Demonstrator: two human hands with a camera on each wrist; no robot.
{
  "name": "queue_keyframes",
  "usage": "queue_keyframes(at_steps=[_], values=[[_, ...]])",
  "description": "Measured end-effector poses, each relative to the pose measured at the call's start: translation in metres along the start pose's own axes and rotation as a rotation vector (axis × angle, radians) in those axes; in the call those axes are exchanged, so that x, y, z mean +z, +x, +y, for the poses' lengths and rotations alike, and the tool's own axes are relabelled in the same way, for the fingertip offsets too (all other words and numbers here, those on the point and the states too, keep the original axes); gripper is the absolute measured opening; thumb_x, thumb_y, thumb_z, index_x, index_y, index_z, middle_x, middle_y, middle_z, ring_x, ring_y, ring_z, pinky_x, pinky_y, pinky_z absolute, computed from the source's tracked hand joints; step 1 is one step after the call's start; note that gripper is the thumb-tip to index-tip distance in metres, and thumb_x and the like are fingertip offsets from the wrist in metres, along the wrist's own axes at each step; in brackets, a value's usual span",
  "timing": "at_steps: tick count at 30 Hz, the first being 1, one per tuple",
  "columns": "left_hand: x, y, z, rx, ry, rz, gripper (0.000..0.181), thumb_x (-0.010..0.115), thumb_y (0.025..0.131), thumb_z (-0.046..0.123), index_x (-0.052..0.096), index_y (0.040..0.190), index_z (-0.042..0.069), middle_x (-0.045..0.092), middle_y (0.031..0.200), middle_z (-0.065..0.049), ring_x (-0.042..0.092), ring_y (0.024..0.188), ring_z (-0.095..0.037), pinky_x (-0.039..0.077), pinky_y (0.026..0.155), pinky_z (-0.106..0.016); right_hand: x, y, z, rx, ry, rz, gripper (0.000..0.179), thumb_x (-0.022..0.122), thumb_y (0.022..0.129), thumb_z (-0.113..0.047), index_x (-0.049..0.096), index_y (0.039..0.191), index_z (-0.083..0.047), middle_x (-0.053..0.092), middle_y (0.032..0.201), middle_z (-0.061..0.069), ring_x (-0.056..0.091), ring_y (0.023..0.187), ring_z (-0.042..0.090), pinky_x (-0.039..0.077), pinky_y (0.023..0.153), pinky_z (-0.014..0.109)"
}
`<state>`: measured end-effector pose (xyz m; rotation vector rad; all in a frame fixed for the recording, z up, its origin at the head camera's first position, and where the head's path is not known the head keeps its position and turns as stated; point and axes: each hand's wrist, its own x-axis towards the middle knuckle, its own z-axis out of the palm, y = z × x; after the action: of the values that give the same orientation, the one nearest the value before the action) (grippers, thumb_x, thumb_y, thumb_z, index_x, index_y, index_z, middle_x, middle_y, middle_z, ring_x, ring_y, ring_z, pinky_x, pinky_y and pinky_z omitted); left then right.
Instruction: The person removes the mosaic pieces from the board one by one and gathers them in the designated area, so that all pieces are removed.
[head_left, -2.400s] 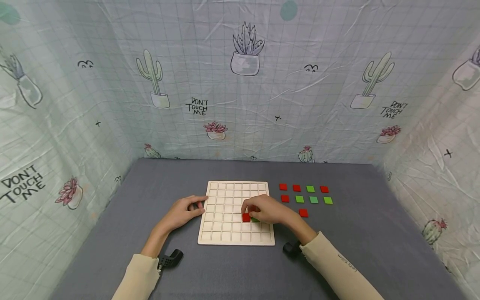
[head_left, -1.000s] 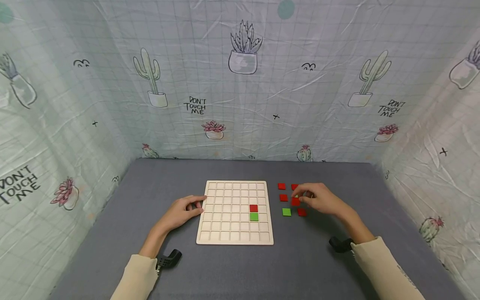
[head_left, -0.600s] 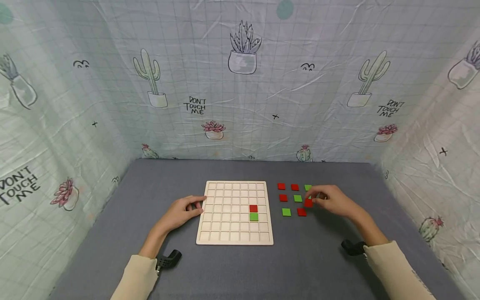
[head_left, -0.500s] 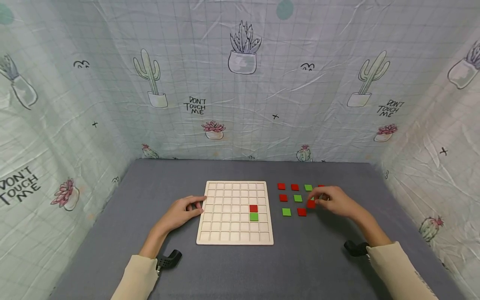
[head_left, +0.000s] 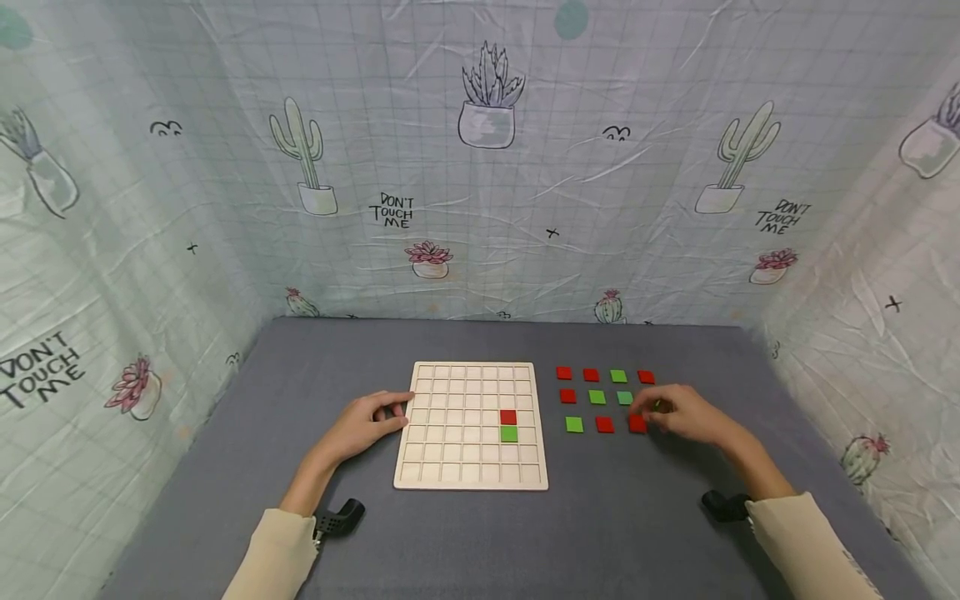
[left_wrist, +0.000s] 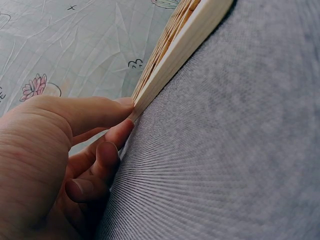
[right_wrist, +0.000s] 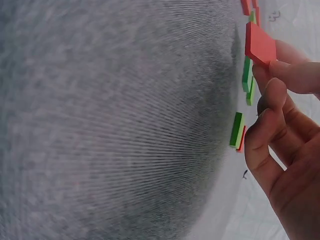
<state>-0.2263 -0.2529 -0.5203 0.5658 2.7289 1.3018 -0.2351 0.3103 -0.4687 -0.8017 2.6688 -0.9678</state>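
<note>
My right hand (head_left: pixel 686 412) pinches a square red tile (right_wrist: pixel 261 44) between thumb and fingertips, at the right end of the front row of tiles. In the right wrist view the tile stands tilted off the fingertips, the other fingers curled below. A pale wooden grid board (head_left: pixel 450 425) lies flat at the middle of the table. One red tile (head_left: pixel 507 417) sits in a cell on its right side, directly behind a green tile (head_left: pixel 509 433). My left hand (head_left: pixel 367 421) rests at the board's left edge, thumb tip (left_wrist: pixel 125 101) and index fingertip against it, remaining fingers loosely bent.
Right of the board, red and green tiles lie in loose rows, among them a teal tile (head_left: pixel 625 398), a front green tile (head_left: pixel 573 425) and a front red tile (head_left: pixel 604 425). Grey cloth (head_left: pixel 480 542) covers the table. A printed curtain (head_left: pixel 375 167) surrounds it.
The right hand has gone from over the board to the tiles at right, recently carrying the red tile rightward along them. A green tile has appeared in the front row. The left hand stays put.
</note>
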Motion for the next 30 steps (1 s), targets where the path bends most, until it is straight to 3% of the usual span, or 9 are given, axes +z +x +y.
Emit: queue_keyframes(at_steps=[9,17,30], values=[[0.001,0.000,-0.001,0.002,0.011,0.013,0.041,0.073,0.098,0.025,0.068,0.138,0.016,0.068,0.101,0.003,0.052,0.064,-0.007,0.044,0.063,-0.025,0.003,0.001,0.006,0.040,0.003,-0.016,0.018,0.065,0.097,-0.001,0.074,0.110,-0.010,0.074,0.102,0.007,0.058,0.066,0.003,0.051,0.061,0.027],[0.001,0.000,0.000,0.007,0.010,0.010,0.041,0.072,0.099,0.024,0.068,0.138,0.015,0.068,0.101,0.002,0.053,0.065,-0.007,0.045,0.064,-0.025,0.008,0.003,0.004,0.078,-0.023,-0.017,0.018,0.067,0.093,0.000,0.073,0.107,-0.009,0.069,0.090,0.002,0.058,0.065,0.003,0.051,0.061,0.026],[0.000,0.000,0.001,0.003,0.016,0.021,0.040,0.073,0.098,0.023,0.068,0.138,0.015,0.068,0.100,0.002,0.052,0.066,-0.007,0.044,0.064,-0.025,0.011,0.004,0.004,0.108,-0.050,-0.012,0.012,0.072,0.094,-0.007,0.073,0.105,-0.009,0.066,0.092,0.001,0.053,0.065,0.002,0.046,0.060,0.025]])
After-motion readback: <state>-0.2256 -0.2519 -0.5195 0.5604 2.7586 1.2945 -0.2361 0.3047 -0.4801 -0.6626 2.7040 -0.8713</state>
